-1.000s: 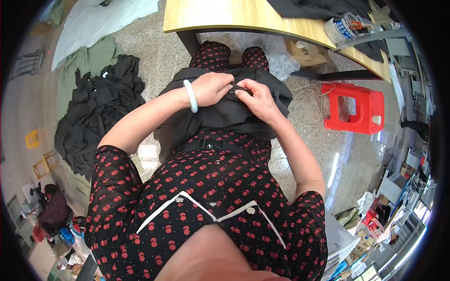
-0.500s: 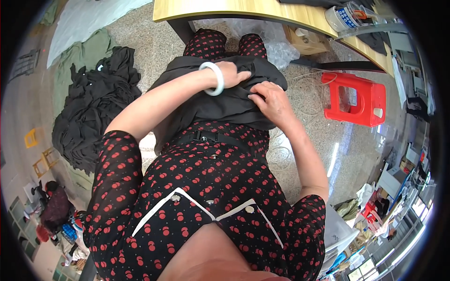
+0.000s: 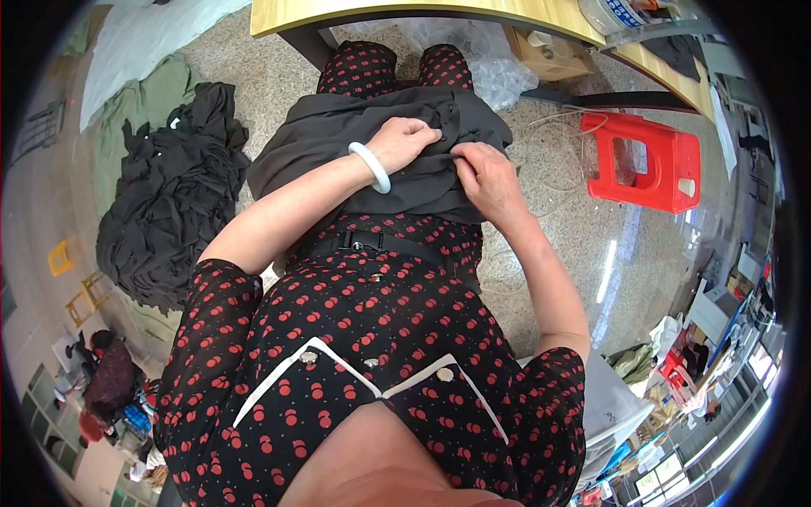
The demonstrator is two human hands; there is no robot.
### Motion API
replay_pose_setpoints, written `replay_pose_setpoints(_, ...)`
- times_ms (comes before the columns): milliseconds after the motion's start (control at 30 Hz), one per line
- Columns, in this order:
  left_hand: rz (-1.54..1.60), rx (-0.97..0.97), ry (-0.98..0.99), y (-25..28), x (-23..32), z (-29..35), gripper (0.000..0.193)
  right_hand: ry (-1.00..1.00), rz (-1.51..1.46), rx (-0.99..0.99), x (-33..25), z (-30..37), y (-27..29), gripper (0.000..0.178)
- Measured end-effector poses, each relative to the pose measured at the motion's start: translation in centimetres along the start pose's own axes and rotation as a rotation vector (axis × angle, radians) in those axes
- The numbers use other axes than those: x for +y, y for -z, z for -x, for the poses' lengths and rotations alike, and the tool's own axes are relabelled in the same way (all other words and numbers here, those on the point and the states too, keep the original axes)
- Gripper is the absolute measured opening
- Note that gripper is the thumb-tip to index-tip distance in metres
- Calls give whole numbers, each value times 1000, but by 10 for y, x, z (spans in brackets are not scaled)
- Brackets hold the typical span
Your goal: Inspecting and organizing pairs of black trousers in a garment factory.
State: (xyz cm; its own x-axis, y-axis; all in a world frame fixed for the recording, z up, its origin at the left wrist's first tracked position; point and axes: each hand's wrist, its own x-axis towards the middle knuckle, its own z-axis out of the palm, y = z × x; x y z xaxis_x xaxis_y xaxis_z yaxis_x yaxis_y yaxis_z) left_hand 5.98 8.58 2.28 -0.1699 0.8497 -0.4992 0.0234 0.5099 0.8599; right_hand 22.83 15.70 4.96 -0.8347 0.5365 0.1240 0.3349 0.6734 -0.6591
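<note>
A black garment [image 3: 329, 127] lies spread over my lap, with small dark buttons or similar bits along its edge near my hands. My left hand [image 3: 400, 144], with a pale bangle [image 3: 372, 168] on the wrist, pinches the cloth between thumb and fingers. Just to its right, my right hand [image 3: 492, 179] has its fingers closed on another part of the same garment. A narrow stretch of cloth runs between the two hands. The exact fold inside each grip is hidden by the fingers.
On the left, a heap of black cloth [image 3: 173, 203] lies on green fabric [image 3: 160, 89] on the floor. A red plastic stool [image 3: 683, 165] stands at right. Ahead is a wooden table edge [image 3: 363, 10], with a cardboard box [image 3: 562, 63] and clear plastic [image 3: 503, 76] beneath.
My left hand has drawn slightly back and left with the cloth, and the garment now spreads wider over my lap. The right hand keeps nearly the same place. The view has shifted slightly.
</note>
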Motion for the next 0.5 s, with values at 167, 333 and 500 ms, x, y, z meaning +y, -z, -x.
replay_pose_setpoints(167,3,7,-19,-1,7,6,22,-29,-55,41,-4,-5,-4,11)
replay_pose_setpoints(333,-143,144,-142,-9,-2,0,18,-123,-70,42,-8,-7,-6,11)
replay_pose_setpoints(500,-191,144,-193,-11,-4,0,16,-151,-45,-3,-7,-9,-5,11)
